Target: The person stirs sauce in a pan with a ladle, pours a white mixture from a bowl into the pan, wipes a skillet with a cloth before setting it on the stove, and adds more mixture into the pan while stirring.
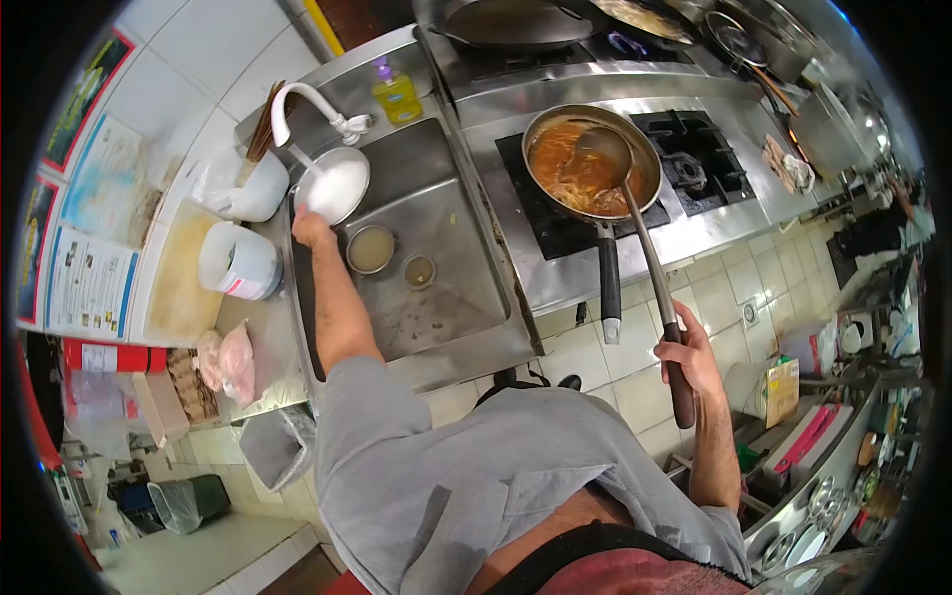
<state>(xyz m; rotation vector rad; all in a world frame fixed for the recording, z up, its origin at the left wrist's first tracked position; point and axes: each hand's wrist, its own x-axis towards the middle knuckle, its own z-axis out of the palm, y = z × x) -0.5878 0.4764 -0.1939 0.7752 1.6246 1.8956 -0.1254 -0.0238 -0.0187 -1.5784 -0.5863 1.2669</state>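
My left hand (313, 228) grips the edge of a round bowl (337, 188) under the white faucet (327, 114); water runs into it and looks white and frothy. Below the bowl, a small metal cup (371, 249) of cloudy liquid stands in the steel sink (436, 297) near the drain. My right hand (691, 352) is closed around the dark handle of a long ladle (650, 248). The ladle's bowl rests in reddish-orange sauce with pale pieces in a frying pan (607, 212). That pan sits on the left front burner, its black handle toward me.
A yellow soap bottle (397, 93) stands behind the sink. White tubs (240, 260) line its left side, near a pink bag (230, 363). Larger pans (516, 22) occupy the back burners, one over a blue flame. A bare burner (689, 169) is right of the frying pan.
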